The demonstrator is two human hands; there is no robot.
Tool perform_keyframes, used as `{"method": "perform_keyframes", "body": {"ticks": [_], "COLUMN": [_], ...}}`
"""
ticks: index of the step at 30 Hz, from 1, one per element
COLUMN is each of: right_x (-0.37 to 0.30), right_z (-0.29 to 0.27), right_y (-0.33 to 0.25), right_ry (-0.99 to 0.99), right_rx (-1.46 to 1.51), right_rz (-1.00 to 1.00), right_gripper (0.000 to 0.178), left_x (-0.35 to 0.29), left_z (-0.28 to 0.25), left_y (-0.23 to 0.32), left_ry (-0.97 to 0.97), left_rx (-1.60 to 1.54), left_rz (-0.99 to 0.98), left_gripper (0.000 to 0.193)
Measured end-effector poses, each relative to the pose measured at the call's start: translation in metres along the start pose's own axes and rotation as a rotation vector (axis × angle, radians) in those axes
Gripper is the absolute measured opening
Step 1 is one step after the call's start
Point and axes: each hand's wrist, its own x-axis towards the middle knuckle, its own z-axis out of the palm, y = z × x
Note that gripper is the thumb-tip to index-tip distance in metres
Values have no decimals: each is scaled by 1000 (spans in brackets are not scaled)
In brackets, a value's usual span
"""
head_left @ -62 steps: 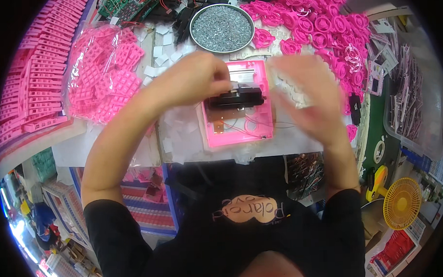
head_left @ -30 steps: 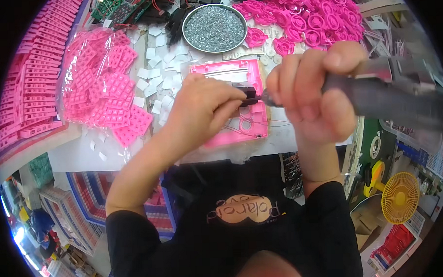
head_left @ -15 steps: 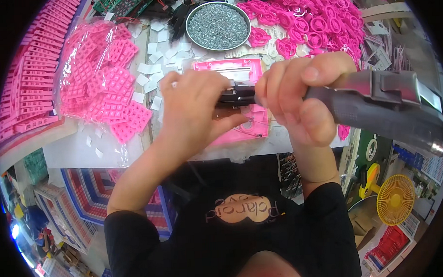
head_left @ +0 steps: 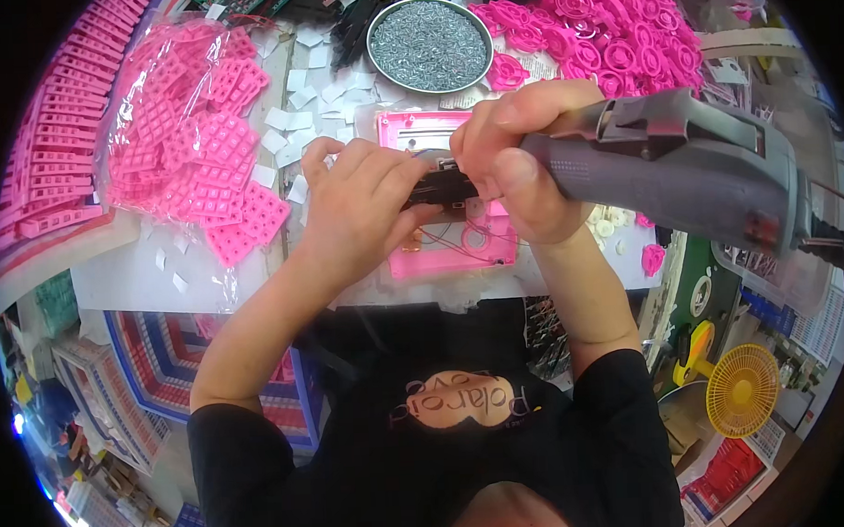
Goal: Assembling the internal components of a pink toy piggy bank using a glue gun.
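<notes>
My right hand [head_left: 539, 162] is wrapped round a grey electric screwdriver [head_left: 661, 185], held slantwise with its rear end to the right. The driver's tip points in toward a black plastic part [head_left: 445, 190]; fingers hide the tip itself. Fingers and thumb of my left hand [head_left: 355, 196] grip that black part from its left side. Beneath both hands lies a pink plastic casing [head_left: 417, 265] with a round opening and thin wires across it. Part of the casing is covered by my hands and the black part.
Behind the casing stands a round metal dish [head_left: 431, 90] of small screws. A heap of pink ring-shaped parts [head_left: 609, 34] is at back right, a clear bag of pink keypad pieces [head_left: 171, 133] at left. White paper squares [head_left: 292, 129] are scattered between. A yellow fan [head_left: 743, 392] stands lower right.
My right hand and the screwdriver have moved left and slightly away from me, closer to my left hand. The left hand keeps its grip on the black part. The whole view has shifted slightly.
</notes>
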Motion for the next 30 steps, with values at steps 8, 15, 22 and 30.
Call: {"method": "perform_keyframes", "body": {"ticks": [8,15,22,30], "right_x": [1,2,-12,-15], "right_z": [-5,-11,-44,-55], "right_y": [-7,-10,-30,-14], "right_ry": [-220,-332,-432,-337], "right_rx": [-300,-366,-604,-684], "right_rz": [9,-8,369,542], "right_gripper": [27,39,93,29], "left_x": [-3,-6,-7,-19], "left_z": [5,6,5,22], "left_y": [-4,0,-3,-2], "left_ry": [39,83,-62,114], "left_rx": [-23,-7,-71,-334], "left_rz": [35,28,-43,-320], "left_gripper": [52,50,44,71]}}
